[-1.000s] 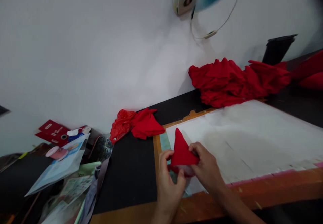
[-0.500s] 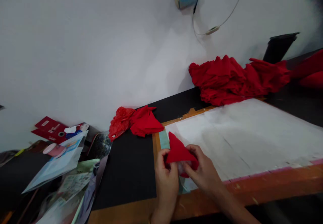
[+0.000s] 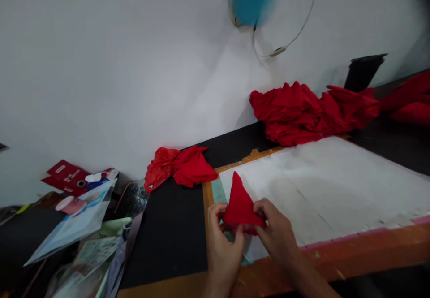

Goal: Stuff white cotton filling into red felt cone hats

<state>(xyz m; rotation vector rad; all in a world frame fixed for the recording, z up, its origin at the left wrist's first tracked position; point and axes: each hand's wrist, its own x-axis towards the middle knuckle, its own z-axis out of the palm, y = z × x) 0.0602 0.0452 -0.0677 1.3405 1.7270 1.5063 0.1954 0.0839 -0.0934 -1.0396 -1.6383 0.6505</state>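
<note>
Pinching red cone [image 3: 239,205] by lower edge | left hand [image 3: 222,242], right hand [image 3: 277,230] | white sheet [image 3: 339,186] rightward

Head camera: worn on the head, facing forward and down
Wall [image 3: 134,65]: upper half
Bench [image 3: 173,231]: close, lower right

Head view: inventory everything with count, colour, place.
pointed cloth: 1, red, between hands
cloth bundles: about 3, red, back
plastic bag: 1, red, back centre
sheet: 1, white, on table
table: 1, black, below
bin: 1, black, back right
fan: 1, blue, blurred, top
cord: 1, white, top
box: 1, red, left
roll: 1, pink, left
packet: 1, whitish, left
clutter: uncountable, mixed, lower left
wall: 1, white, back
left hand: 1, bare, on cloth's left
right hand: 1, bare, on cloth's right
</note>
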